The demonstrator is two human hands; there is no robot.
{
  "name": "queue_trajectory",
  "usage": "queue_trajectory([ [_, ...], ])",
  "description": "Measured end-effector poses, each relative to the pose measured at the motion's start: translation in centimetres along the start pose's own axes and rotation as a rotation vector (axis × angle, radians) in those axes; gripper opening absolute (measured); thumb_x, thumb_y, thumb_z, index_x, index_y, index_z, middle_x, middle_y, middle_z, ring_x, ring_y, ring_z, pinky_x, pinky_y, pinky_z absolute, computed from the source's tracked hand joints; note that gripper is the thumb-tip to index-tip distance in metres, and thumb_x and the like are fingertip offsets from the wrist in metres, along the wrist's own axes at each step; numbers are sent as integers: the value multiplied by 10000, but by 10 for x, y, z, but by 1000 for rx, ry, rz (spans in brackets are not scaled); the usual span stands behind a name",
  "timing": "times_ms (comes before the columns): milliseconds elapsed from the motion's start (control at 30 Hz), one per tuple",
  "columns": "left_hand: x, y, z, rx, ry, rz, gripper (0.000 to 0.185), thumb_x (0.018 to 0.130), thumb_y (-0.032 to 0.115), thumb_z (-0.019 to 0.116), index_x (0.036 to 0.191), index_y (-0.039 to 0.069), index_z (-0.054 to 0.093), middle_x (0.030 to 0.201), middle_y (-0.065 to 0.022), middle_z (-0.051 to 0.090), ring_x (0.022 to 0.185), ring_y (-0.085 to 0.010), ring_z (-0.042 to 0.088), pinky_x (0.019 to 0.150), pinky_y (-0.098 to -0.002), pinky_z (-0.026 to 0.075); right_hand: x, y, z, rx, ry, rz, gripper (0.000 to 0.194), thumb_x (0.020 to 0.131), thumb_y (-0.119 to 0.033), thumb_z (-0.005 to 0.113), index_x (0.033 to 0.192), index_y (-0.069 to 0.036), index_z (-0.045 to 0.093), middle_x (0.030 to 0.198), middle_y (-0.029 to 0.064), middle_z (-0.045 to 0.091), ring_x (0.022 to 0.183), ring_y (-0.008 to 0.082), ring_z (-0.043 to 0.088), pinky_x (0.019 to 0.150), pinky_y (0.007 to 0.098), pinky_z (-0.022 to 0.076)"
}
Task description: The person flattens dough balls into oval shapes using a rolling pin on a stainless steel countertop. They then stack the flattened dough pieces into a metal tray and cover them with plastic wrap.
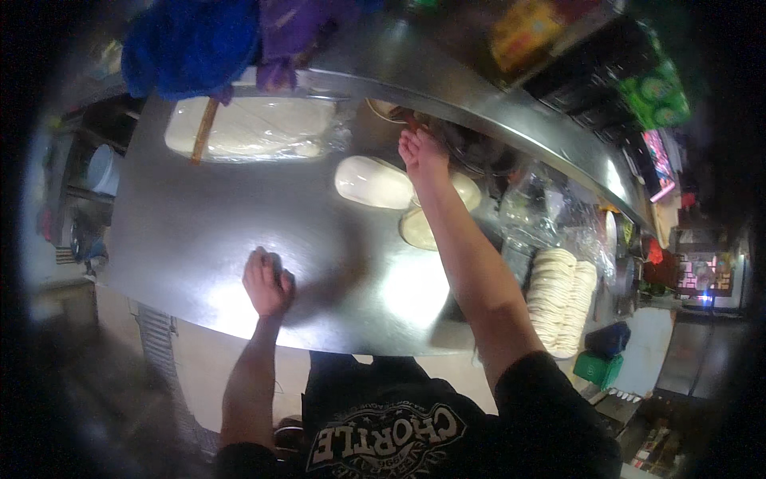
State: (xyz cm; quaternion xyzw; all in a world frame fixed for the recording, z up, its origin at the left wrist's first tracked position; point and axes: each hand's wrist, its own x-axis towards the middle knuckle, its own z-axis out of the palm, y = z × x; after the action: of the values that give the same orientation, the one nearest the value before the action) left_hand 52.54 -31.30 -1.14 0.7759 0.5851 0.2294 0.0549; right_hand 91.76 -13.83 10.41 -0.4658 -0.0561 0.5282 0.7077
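My left hand (267, 284) is over the steel worktop (227, 209) near its front edge, fingers curled; whether it holds anything is unclear. My right hand (423, 151) reaches to the back of the worktop, with its fingers around the reddish handle (412, 121) of a tool whose far end lies by a round bowl (386, 109). Below and beside that forearm lie smooth oval pieces of dough (374, 182), one partly hidden by the arm. A large slab of dough (257, 129) under clear plastic film lies at the back left, with a wooden stick (205, 130) across it.
Rows of pale dough strands (550, 299) sit at the right, beside crumpled clear plastic bags (532, 206). A dark round pan (482, 146) stands behind my right hand. A raised steel ledge (479, 111) borders the back, with blue cloth (191, 48) hanging over it.
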Motion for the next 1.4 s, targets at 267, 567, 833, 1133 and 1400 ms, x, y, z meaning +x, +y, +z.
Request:
queue_trajectory([
  [267, -1, -1, 3, 2, -26, -16, 553, 833, 221, 635, 1345, 62, 504, 1462, -210, 461, 1347, -430, 436, 1081, -584, 352, 78, 16, -18, 88, 59, 190, 215, 1020, -231, 583, 1139, -56, 547, 1071, 209, 642, 985, 312, 631, 890, 414, 564],
  [567, 23, 45, 11, -195, -107, 82, 561, 853, 249, 706, 1328, 2, 537, 1390, -225, 525, 1329, -406, 461, 1098, -533, 355, -291, -37, -186, -378, 317, 98, 338, 1024, -304, 609, 1243, -47, 613, 977, 93, 689, 826, 195, 666, 713, 349, 560],
  [833, 116, 230, 193, -634, -688, -484, 448, 839, 375, 743, 1094, 13, 675, 957, -179, 683, 881, -287, 645, 820, -417, 516, -504, -81, -289, -291, 735, -42, 350, 1035, -255, 561, 1270, 2, 596, 883, 86, 671, 732, 176, 642, 661, 312, 539],
  [1133, 104, 266, 207, -202, -481, -261, 478, 803, 350, 787, 1108, 4, 661, 1063, -201, 689, 963, -389, 663, 877, -446, 521, -499, -151, -403, -239, 624, -120, 352, 1040, -228, 563, 1263, 42, 600, 917, 103, 676, 762, 167, 647, 695, 306, 545],
  [1400, 85, 314, 194, -152, -259, -415, 439, 771, 297, 775, 1069, -4, 656, 1082, -266, 685, 1021, -429, 676, 876, -513, 530, -403, -252, -449, -427, 238, -55, 358, 1047, -252, 570, 1242, 44, 626, 886, 44, 652, 776, 141, 625, 719, 284, 532],
])
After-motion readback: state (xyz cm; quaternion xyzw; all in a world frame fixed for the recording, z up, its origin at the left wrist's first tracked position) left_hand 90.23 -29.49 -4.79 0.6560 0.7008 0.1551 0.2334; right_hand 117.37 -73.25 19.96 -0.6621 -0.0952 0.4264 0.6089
